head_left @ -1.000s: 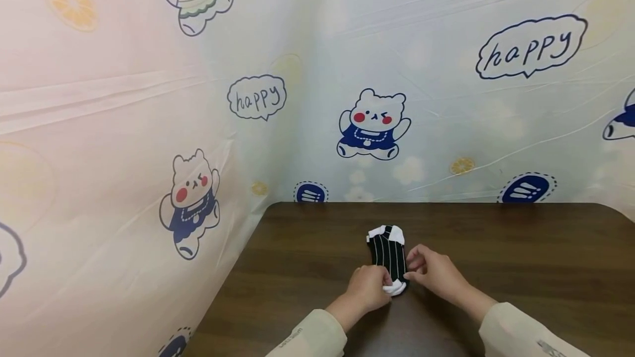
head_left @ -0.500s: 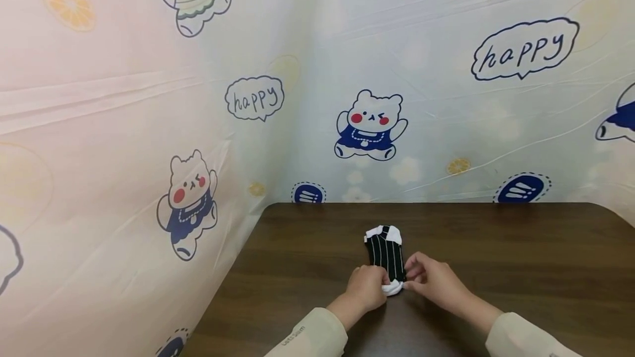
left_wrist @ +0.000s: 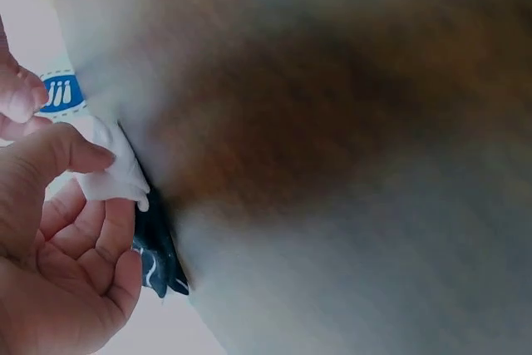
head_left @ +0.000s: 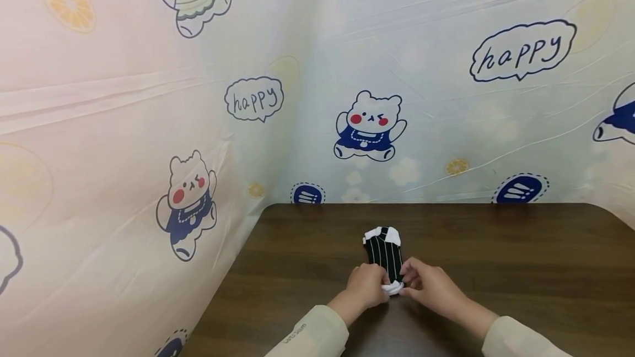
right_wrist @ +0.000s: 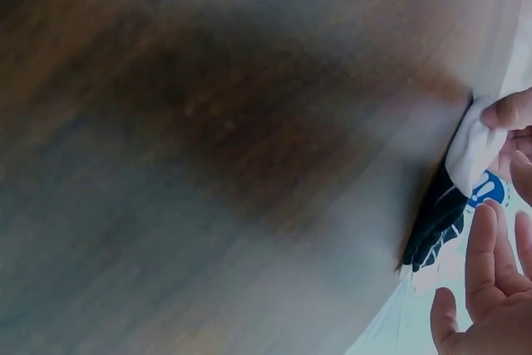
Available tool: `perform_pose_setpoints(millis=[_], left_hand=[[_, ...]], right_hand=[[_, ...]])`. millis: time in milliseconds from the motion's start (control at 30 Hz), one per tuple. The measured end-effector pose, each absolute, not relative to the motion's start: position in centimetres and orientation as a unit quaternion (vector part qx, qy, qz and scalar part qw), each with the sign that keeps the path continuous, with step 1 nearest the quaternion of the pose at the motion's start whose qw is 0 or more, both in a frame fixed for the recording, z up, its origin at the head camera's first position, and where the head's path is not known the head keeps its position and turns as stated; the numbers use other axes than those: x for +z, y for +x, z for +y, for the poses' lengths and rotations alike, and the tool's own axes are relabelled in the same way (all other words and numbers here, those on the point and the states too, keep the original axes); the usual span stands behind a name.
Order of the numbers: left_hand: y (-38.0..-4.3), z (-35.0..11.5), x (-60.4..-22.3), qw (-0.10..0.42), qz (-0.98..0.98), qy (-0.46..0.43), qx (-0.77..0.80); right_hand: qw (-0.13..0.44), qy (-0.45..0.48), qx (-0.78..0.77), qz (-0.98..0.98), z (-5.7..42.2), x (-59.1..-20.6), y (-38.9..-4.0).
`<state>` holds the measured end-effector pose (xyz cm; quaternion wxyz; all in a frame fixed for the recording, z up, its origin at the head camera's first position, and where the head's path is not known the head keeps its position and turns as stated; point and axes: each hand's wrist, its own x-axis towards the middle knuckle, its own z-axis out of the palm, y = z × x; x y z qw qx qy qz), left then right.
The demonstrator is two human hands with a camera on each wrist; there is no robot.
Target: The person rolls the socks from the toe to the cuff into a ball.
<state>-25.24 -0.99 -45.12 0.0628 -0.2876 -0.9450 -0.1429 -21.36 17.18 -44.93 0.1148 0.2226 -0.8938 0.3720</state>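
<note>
Short of the desk's (head_left: pixel 496 247) far edge, nearer its far left corner than its far right, a black sock (head_left: pixel 386 255) with white stripes lies lengthwise, one white end toward that edge, the other toward the person. The right hand (head_left: pixel 434 288) has just slid a little toward the person along the sock's right side, while the sock itself has hardly moved; the work now seems to gather both hands at the near white end (head_left: pixel 393 289). The left hand (head_left: pixel 367 286) pinches this end between thumb and fingers; the right has its fingers loosely spread with no clear hold, and whether its thumb touches the fabric I cannot tell. The left hand covers part of that end, so its folds, and whether one sock or two lie there, stay unclear. The desk's near edge is out of view.
</note>
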Motion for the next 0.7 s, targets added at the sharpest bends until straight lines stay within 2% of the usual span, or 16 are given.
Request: perform_pose_setpoints(millis=[267, 700], left_hand=[[-25.6, -1.1, -44.1, -0.018, -0.938, -0.295, -0.183], [-25.8, -1.2, -43.0, -0.091, -0.928, -0.296, -0.208]], right_hand=[[0.106, 0.239, 0.36, -0.896, 16.9, -45.3, -21.4], [0.081, 0.246, 0.334, -0.906, 16.8, -45.3, -21.5]])
